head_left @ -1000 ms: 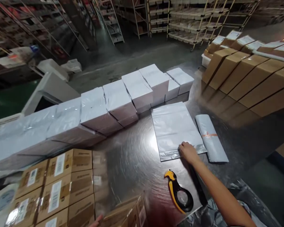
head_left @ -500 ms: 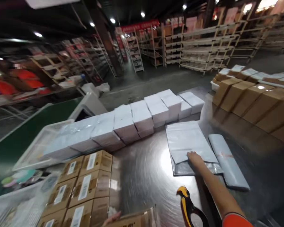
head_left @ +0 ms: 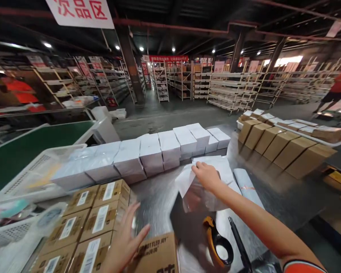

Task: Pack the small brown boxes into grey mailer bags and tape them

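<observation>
Labelled cartons (head_left: 100, 219): six visible, 8 o'clock. Printed carton (head_left: 162, 254): one, 6 o'clock. Yellow-black cutter (head_left: 215, 236): one, 5 o'clock. Black pen-like tool (head_left: 239, 241): one, 5 o'clock. Rolled bundle (head_left: 246, 186): one, 4 o'clock. White bags (head_left: 184, 181): overlapping, uncountable.

Dark ceiling (head_left: 199, 13), small bright lights (head_left: 173, 49), grey floor (head_left: 150, 119), pale shelving racks (head_left: 230, 92), red banner (head_left: 169, 58)

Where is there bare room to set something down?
Bare table lies between the white boxes, left hand and white bag; also between the grey roll and cartons at right. Crowded: the near edge, with a printed box, tool and pen.
</observation>
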The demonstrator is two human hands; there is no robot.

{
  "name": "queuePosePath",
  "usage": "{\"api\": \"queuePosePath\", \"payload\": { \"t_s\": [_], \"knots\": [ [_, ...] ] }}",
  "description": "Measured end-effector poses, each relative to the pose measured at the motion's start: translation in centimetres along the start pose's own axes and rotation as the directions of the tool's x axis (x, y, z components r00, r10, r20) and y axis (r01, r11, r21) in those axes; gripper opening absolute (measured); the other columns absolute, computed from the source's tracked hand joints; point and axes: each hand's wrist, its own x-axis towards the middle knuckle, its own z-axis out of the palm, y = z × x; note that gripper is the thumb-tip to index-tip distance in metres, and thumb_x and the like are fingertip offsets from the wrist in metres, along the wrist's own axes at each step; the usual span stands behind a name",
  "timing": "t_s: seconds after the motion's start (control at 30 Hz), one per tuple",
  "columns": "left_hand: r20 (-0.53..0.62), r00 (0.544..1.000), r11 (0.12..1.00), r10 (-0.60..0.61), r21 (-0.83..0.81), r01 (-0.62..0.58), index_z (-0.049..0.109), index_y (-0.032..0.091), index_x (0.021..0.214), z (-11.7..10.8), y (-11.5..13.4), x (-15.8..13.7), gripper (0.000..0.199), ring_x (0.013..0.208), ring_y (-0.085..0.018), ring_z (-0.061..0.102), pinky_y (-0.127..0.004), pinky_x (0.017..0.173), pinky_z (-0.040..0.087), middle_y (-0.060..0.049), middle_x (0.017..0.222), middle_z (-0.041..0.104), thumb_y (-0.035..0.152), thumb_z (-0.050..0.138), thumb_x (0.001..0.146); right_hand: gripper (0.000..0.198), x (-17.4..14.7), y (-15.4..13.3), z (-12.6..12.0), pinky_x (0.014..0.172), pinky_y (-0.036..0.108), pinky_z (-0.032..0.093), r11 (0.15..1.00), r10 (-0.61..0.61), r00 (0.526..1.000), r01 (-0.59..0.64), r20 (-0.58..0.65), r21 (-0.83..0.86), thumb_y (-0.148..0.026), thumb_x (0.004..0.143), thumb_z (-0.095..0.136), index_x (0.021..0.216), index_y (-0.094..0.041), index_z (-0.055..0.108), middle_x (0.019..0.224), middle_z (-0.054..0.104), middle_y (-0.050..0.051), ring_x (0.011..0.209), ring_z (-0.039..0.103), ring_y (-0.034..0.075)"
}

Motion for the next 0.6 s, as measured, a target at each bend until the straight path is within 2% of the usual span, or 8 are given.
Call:
{"api": "queuePosePath", "payload": {
  "t_s": [0.03, 0.1, 0.17, 0.23, 0.3, 0.37, 0.5, 0.6],
  "knots": [
    [-0.05, 0.993, 0.994, 0.106, 0.029, -0.105, 0.043, 0.017, 0.138, 0.0, 2.7, 1.5, 0.068, 0.135, -0.036, 0.049, -0.059, 0.116, 0.036, -0.019, 0.15, 0.046, 0.058, 0.053, 0.084, 0.031, -0.7, -1.8, -1.3, 0.068, 0.031, 0.044, 1.0, -0.026, 0.999, 0.026, -0.022, -0.01, -0.006, 0.088, 0.049, 0.116, -0.016, 0.057, 0.109, 0.063, 0.013, 0.098, 0.062, 0.025],
    [-0.052, 0.975, 0.968, 0.215, 0.147, -0.205, 0.036, 0.016, 0.145, 0.2, 8.1, 3.9, 0.069, 0.125, -0.031, 0.057, -0.051, 0.106, 0.048, -0.018, 0.147, 0.049, 0.044, 0.056, 0.086, 0.03, -1.8, -5.2, -3.4, 0.067, 0.031, 0.044, 0.998, -0.055, 0.997, 0.055, -0.049, -0.009, -0.006, 0.087, 0.052, 0.114, -0.016, 0.057, 0.107, 0.064, 0.012, 0.096, 0.063, 0.026],
    [0.046, 0.98, 0.901, 0.191, 0.388, -0.194, 0.035, 0.009, 0.147, 0.4, 12.3, 5.5, 0.074, 0.122, -0.034, 0.057, -0.047, 0.098, 0.052, -0.021, 0.137, 0.054, 0.028, 0.063, 0.081, 0.027, -2.5, -7.8, -4.7, 0.067, 0.031, 0.044, 0.997, -0.068, 0.996, 0.069, -0.066, 0.018, -0.009, 0.089, 0.051, 0.113, -0.017, 0.057, 0.104, 0.065, 0.012, 0.096, 0.063, 0.025],
    [0.126, 0.978, 0.779, 0.164, 0.592, -0.207, 0.051, 0.007, 0.134, 0.2, 14.5, 6.2, 0.054, 0.115, -0.035, 0.059, -0.044, 0.09, 0.053, -0.02, 0.123, 0.06, 0.013, 0.055, 0.081, 0.025, -2.9, -9.4, -5.4, 0.068, 0.031, 0.044, 0.998, -0.029, 0.996, 0.034, -0.088, 0.058, -0.011, 0.092, 0.047, 0.113, -0.018, 0.058, 0.103, 0.066, 0.011, 0.097, 0.064, 0.025],
    [0.184, 0.968, 0.684, 0.169, 0.685, -0.25, 0.063, 0.01, 0.114, -0.8, 14.8, 6.5, 0.036, 0.11, -0.033, 0.061, -0.042, 0.085, 0.053, -0.017, 0.113, 0.062, 0.006, 0.045, 0.083, 0.024, -3.2, -10.1, -5.7, 0.07, 0.031, 0.045, 0.994, 0.057, 0.995, -0.048, -0.088, 0.102, -0.013, 0.094, 0.045, 0.113, -0.019, 0.059, 0.105, 0.066, 0.01, 0.099, 0.064, 0.024],
    [0.228, 0.958, 0.651, 0.171, 0.704, -0.284, 0.065, 0.012, 0.105, -2.4, 14.1, 6.6, 0.032, 0.106, -0.031, 0.064, -0.039, 0.079, 0.054, -0.016, 0.111, 0.063, 0.006, 0.04, 0.086, 0.024, -3.7, -10.0, -5.6, 0.072, 0.031, 0.046, 0.982, 0.14, 0.99, -0.135, -0.031, 0.129, -0.015, 0.093, 0.047, 0.112, -0.019, 0.06, 0.107, 0.067, 0.01, 0.1, 0.065, 0.025],
    [0.336, 0.927, 0.604, 0.166, 0.709, -0.365, 0.063, 0.014, 0.108, -5.5, 11.8, 6.7, 0.036, 0.098, -0.03, 0.07, -0.039, 0.073, 0.054, -0.014, 0.112, 0.066, 0.006, 0.034, 0.088, 0.024, -5.2, -9.8, -5.1, 0.068, 0.031, 0.047, 0.97, 0.205, 0.97, -0.22, 0.131, 0.107, -0.015, 0.091, 0.048, 0.107, -0.018, 0.065, 0.108, 0.071, 0.011, 0.095, 0.07, 0.025],
    [0.488, 0.854, 0.586, 0.179, 0.645, -0.491, 0.065, 0.016, 0.109, -6.6, 10.0, 7.1, 0.038, 0.101, -0.033, 0.071, -0.042, 0.081, 0.053, -0.014, 0.109, 0.072, 0.009, 0.033, 0.091, 0.021, -5.8, -10.8, -5.6, 0.064, 0.029, 0.048, 0.97, 0.218, 0.966, -0.23, 0.14, 0.083, -0.023, 0.092, 0.053, 0.107, -0.018, 0.068, 0.104, 0.075, 0.01, 0.088, 0.072, 0.023]
  ]
}}
